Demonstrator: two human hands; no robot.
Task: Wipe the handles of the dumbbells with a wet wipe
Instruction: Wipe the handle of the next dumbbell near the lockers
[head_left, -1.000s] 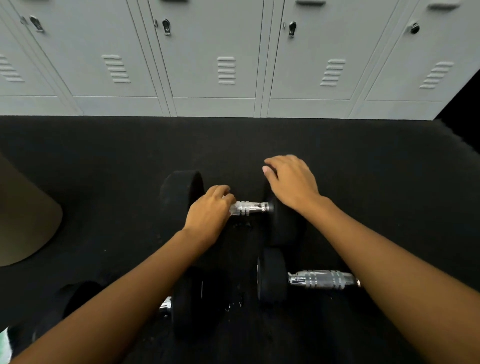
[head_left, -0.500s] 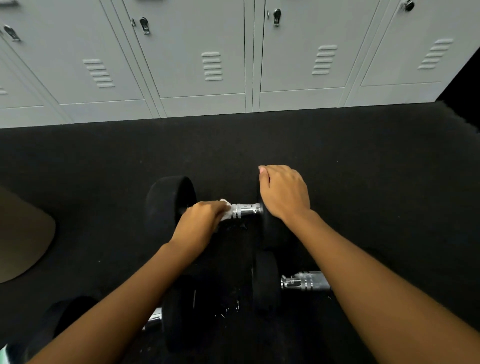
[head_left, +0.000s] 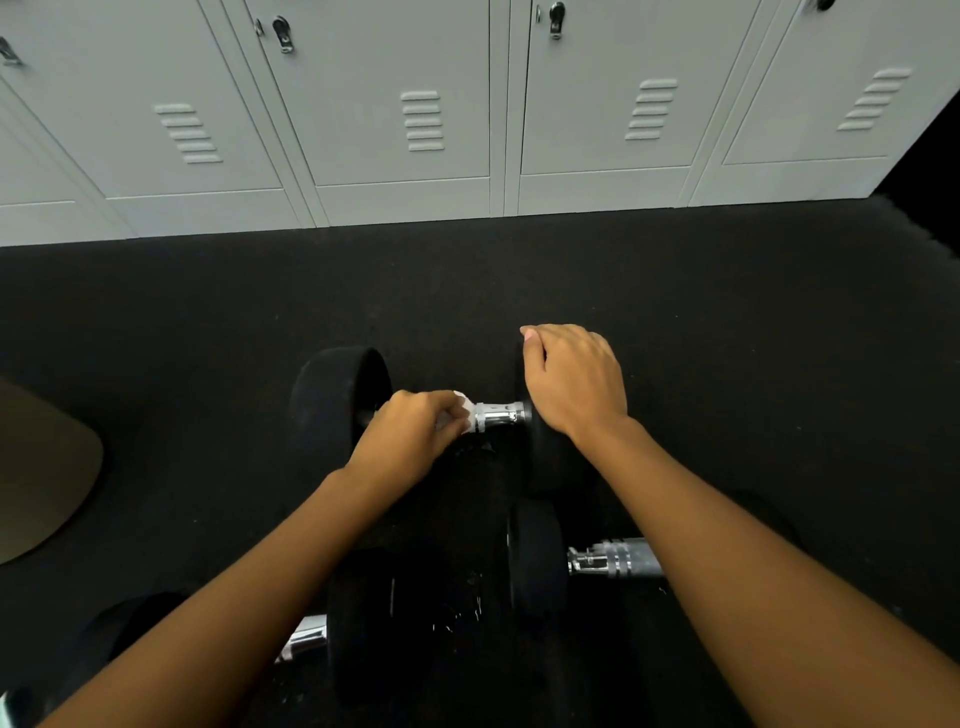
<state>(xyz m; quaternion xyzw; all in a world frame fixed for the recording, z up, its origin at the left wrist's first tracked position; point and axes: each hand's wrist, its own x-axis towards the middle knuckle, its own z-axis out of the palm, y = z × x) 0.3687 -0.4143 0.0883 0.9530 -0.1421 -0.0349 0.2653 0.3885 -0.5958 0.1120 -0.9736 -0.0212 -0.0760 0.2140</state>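
The black floor (head_left: 727, 338) lies open from the lockers (head_left: 405, 135) to the far dumbbell (head_left: 337, 405), and stays open well out to its right. On its handle (head_left: 501, 415) only a short bare stretch shows. That stretch is hemmed in between the wet wipe (head_left: 465, 408), gripped by the left hand (head_left: 410, 436), and the right head, which the right hand (head_left: 574, 384) holds from above. On the near side, the near-right dumbbell (head_left: 535, 561) and near-left dumbbell (head_left: 363, 623) crowd in under the forearms, with a dark gap between them. A tan object (head_left: 41, 467) blocks the left edge.
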